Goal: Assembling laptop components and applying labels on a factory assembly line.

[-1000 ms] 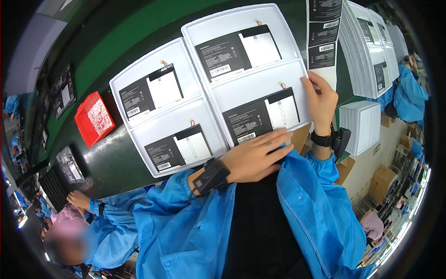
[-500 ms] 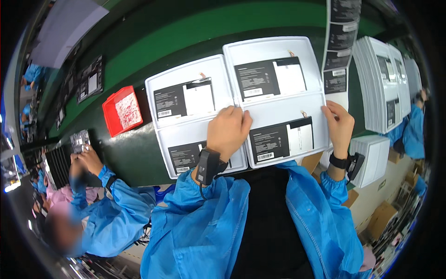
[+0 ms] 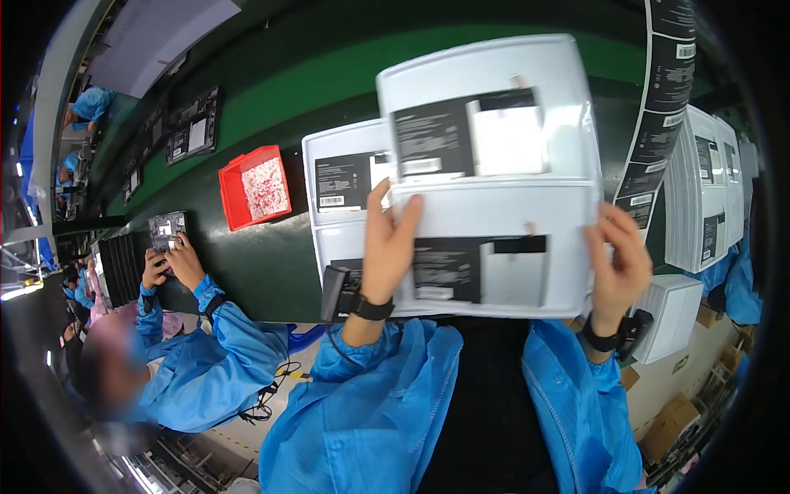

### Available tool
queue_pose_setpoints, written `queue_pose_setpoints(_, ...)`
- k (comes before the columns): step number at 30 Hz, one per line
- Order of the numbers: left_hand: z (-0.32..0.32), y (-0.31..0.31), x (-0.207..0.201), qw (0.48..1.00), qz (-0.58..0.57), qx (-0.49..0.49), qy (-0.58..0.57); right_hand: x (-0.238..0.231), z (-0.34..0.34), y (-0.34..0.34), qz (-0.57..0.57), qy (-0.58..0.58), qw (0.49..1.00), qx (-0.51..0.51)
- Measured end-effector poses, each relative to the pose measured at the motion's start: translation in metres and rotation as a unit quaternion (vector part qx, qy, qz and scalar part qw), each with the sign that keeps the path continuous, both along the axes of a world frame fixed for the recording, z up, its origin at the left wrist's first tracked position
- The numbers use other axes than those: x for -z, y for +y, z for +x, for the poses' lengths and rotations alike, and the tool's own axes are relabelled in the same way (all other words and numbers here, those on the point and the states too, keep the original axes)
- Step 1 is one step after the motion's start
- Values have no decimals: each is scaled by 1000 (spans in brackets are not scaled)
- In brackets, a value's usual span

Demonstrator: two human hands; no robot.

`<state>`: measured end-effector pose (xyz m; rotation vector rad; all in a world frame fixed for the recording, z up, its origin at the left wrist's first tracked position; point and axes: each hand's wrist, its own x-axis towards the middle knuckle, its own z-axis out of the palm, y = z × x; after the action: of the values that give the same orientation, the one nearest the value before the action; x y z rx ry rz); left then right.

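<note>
A white two-compartment plastic tray (image 3: pixel 502 207) is raised off the bench between my hands. In each compartment lies a flat black-and-silver battery pack (image 3: pixel 436 136) with a short connector tail. My left hand (image 3: pixel 390 243) grips the tray's left edge, thumb on top, its other fingers partly hidden. My right hand (image 3: pixel 623 259) holds the opposite edge, fingers bent round it. A second white tray (image 3: pixel 350 229) with similar packs rests on the bench, partly covered by the lifted tray and my left hand.
Left of the trays sits a red bin (image 3: pixel 227 195) of small white pieces. A strip of black labels (image 3: pixel 665 99) hangs at right, beside a stack of loaded trays (image 3: pixel 690 206). At far left, a co-worker's hands (image 3: pixel 177 262) handle a dark electronic part.
Both hands have lifted the right-hand tray off the bench, and it now overlaps the left tray. My left hand has moved to its left edge. The whole view has shifted slightly.
</note>
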<state>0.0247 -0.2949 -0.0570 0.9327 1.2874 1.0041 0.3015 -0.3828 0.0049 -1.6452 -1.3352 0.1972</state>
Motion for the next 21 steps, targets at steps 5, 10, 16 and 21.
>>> queue_pose_setpoints(5,-80,-9,5,985,45,-16,165,5,-35,14,-96,121,972,-175)
queue_pose_setpoints(10,-128,-15,9,969,52,-37,240,24,-2,14,6,110,987,-114)
queue_pose_setpoints(16,-139,-8,8,883,35,-49,466,30,70,11,146,6,980,132)
queue_pose_setpoints(21,-137,-13,20,857,100,-97,497,45,100,9,26,5,992,120)
